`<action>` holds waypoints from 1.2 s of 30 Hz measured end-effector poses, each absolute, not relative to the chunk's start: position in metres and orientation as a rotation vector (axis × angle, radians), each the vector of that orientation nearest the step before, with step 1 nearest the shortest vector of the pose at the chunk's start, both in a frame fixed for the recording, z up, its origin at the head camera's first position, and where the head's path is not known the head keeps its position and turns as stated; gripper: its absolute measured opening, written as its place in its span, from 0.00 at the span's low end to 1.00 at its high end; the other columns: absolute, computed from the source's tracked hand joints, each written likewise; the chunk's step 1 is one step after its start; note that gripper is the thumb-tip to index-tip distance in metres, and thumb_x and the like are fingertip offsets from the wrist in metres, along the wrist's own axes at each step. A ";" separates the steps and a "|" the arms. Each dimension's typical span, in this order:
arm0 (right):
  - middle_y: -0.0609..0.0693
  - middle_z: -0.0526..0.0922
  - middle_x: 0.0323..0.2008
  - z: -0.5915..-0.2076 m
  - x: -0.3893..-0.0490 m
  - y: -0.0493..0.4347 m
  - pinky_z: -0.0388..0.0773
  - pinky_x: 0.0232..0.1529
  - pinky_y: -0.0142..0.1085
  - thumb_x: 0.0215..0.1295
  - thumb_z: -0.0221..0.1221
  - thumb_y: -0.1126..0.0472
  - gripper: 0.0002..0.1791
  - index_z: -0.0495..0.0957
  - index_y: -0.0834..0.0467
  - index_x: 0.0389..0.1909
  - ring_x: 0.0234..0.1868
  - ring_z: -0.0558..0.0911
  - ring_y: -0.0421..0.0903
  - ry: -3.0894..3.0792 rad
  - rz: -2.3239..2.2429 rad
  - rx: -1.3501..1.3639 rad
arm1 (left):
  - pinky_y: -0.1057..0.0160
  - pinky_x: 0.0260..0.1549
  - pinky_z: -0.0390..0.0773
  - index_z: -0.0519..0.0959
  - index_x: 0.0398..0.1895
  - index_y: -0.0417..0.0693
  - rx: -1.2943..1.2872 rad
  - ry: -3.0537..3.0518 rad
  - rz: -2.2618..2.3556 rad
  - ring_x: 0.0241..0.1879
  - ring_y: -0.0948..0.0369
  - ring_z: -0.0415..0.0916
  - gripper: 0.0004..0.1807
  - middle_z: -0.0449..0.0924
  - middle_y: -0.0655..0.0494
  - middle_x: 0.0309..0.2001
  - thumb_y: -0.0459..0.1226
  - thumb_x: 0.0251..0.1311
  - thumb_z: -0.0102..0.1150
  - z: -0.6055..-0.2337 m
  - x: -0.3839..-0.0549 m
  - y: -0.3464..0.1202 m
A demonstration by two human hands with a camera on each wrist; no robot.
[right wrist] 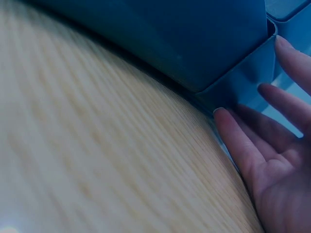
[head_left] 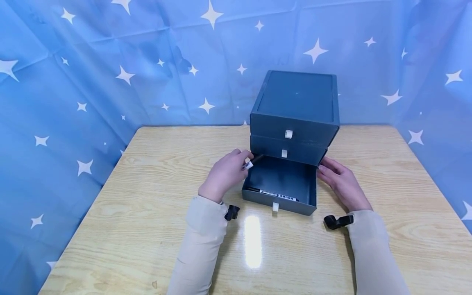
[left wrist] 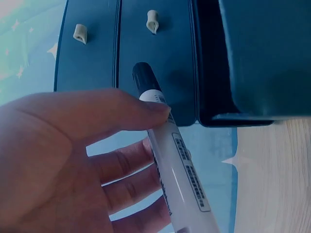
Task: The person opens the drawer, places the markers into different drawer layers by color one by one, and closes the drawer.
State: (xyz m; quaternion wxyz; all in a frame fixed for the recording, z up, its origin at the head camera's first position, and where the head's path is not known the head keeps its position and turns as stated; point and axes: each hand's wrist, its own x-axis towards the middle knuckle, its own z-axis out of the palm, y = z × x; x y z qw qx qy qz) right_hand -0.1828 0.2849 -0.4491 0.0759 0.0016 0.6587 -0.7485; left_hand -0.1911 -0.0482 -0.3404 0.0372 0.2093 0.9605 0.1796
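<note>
A dark blue drawer unit [head_left: 298, 96] stands on the table with its bottom drawer [head_left: 284, 172] pulled out. My left hand [head_left: 226, 172] is at the left side of that drawer and pinches a white marker [left wrist: 177, 160] with a black cap, its capped end angled toward the unit. Inside the open drawer, another white marker [head_left: 278, 195] lies along the front wall. With its fingers extended, my right hand [head_left: 343, 182] touches the lower right side of the unit; in the right wrist view its fingertips [right wrist: 221, 112] lie against the blue casing.
The two upper drawers are closed, each with a small white pull tab [head_left: 289, 134]. A pale wooden table [head_left: 147, 213] lies under everything. Behind it hangs a blue curtain [head_left: 166, 49] with white stars. Black wrist devices [head_left: 337, 222] stick out from both sleeves.
</note>
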 end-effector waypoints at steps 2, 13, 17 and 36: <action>0.57 0.50 0.66 -0.449 -0.183 0.285 0.65 0.52 0.34 0.62 0.54 0.55 0.36 0.50 0.58 0.67 0.59 0.66 0.40 1.978 -2.242 0.009 | 0.66 0.30 0.70 0.72 0.52 0.55 0.665 2.940 0.540 0.31 0.62 0.68 0.19 0.71 0.58 0.40 0.35 0.56 0.53 -0.340 -0.190 -0.046; 0.57 0.50 0.66 -0.449 -0.184 0.284 0.64 0.53 0.34 0.62 0.54 0.56 0.36 0.49 0.59 0.67 0.59 0.66 0.40 1.970 -2.248 0.001 | 0.67 0.28 0.70 0.72 0.52 0.55 0.724 2.928 0.546 0.30 0.62 0.67 0.17 0.70 0.58 0.39 0.36 0.57 0.54 -0.336 -0.184 -0.042; 0.57 0.50 0.66 -0.449 -0.184 0.284 0.64 0.53 0.34 0.62 0.53 0.56 0.35 0.50 0.59 0.67 0.59 0.66 0.40 1.961 -2.257 -0.010 | 0.67 0.28 0.69 0.73 0.50 0.55 0.779 2.923 0.538 0.30 0.64 0.67 0.16 0.71 0.59 0.36 0.35 0.58 0.53 -0.340 -0.185 -0.036; 0.56 0.50 0.67 -0.449 -0.183 0.285 0.65 0.52 0.33 0.62 0.54 0.56 0.35 0.50 0.58 0.67 0.59 0.66 0.40 1.963 -2.248 0.004 | 0.67 0.29 0.69 0.74 0.49 0.54 0.725 2.837 0.479 0.28 0.64 0.68 0.15 0.70 0.63 0.28 0.38 0.57 0.56 -0.356 -0.193 -0.026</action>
